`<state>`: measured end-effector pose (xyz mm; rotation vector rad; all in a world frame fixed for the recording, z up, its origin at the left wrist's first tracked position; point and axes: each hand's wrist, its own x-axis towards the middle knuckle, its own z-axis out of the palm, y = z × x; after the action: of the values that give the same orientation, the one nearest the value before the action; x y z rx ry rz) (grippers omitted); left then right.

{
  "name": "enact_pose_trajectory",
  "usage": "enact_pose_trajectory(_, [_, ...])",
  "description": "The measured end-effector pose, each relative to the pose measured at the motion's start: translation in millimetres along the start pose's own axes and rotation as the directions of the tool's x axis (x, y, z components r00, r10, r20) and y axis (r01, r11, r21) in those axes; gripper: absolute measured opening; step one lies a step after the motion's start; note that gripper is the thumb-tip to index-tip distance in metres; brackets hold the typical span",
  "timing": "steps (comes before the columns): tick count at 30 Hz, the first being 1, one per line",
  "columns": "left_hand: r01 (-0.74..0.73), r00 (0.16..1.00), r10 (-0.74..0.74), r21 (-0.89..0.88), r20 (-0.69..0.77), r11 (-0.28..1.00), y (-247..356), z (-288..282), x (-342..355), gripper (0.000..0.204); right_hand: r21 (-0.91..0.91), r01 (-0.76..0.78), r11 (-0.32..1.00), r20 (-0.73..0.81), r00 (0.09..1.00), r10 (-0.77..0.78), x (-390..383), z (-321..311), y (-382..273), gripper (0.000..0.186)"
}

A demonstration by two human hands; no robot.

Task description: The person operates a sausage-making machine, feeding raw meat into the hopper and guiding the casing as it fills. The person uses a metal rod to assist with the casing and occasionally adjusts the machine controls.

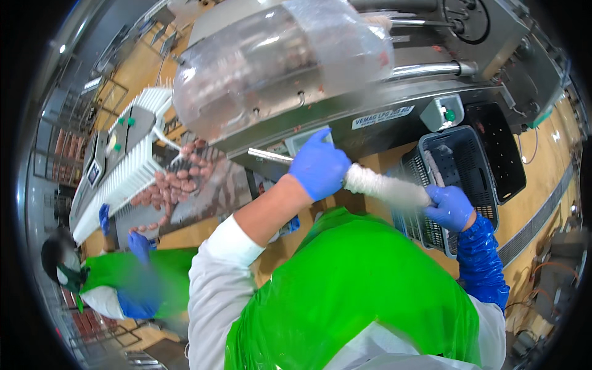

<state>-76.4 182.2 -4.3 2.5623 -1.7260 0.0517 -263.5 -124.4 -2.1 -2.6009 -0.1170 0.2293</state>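
A whitish, wrinkled sausage casing (387, 187), bunched into a thick roll, stretches between my two blue-gloved hands in front of my green apron. My left hand (319, 165) is closed round its left end. A thin shiny metal tube (269, 155) sticks out on the other side of that hand; whether it runs through the casing is hidden. At the casing's right end, my right hand (449, 208) has its fingers wrapped round it, above the near side of a grey crate (487, 179).
A steel machine (246, 139) with a clear cover (246, 74) spans the far side. A black crate (515, 166) stands beyond the grey one. At left, a co-worker's gloved hand (139, 245) is near linked sausages (176, 185) on a metal table (231, 191), beside a white-slatted conveyor (126, 166).
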Motion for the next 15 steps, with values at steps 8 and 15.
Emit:
enact_pose_trajectory(8, [0.398, 0.727, -0.594, -0.494, -0.345, 0.773, -70, -27, -93, 0.082, 0.156, -0.113, 0.981, -0.020, 0.993, 0.117, -29, -29, 29, 0.020])
enact_pose_trajectory(15, [0.175, 0.828, -0.551, -0.981, 0.103, 0.079, 25, 66, -46, 0.091, 0.167, -0.050, 0.985, -0.057, 0.997, 0.061, -17, -28, 25, 0.018])
